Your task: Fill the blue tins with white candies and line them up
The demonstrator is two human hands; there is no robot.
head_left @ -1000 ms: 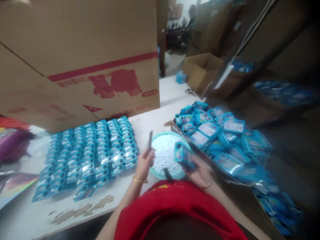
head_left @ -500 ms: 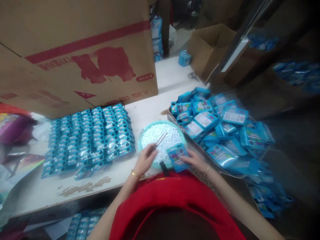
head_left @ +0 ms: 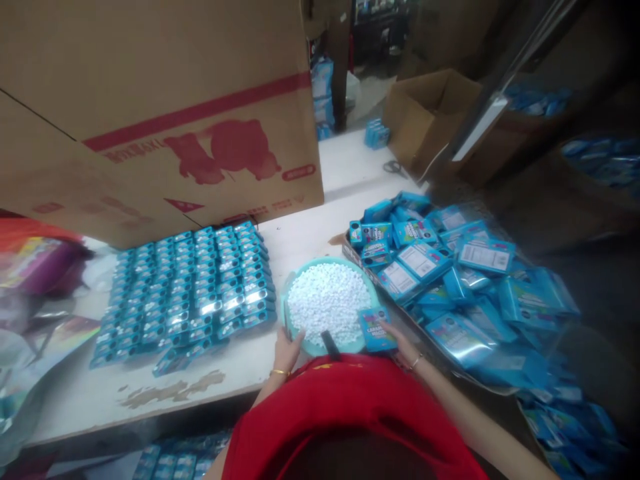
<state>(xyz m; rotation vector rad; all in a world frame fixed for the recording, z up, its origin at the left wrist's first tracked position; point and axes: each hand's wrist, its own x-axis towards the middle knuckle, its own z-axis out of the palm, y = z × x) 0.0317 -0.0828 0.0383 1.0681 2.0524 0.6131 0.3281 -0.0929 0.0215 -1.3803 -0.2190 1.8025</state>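
Note:
A round turquoise basin (head_left: 374,285) full of small white pieces (head_left: 327,300) stands at the table's front edge. At its left rim is my left hand (head_left: 289,348), thumb by the rim and fingers mostly hidden; a thin dark stick-like tool (head_left: 287,316) shows upright beside the rim there. My right hand (head_left: 400,341) grips a flat blue packet (head_left: 376,329) over the basin's right edge. Left of the basin stand rows of small blue boxes (head_left: 185,293), with white pieces showing on top of some.
Behind the rows rises a large cardboard box (head_left: 200,80). A carton piled with blue packets (head_left: 450,267) lies right of the basin. Scissors (head_left: 395,169), small blue boxes and an open carton (head_left: 430,113) are at the back. Plastic wrapping lies far left.
My left hand has moved from over the basin to its left rim, and the thin tool has moved with it. The packet in my right hand sits lower and further right; the camera view has shifted.

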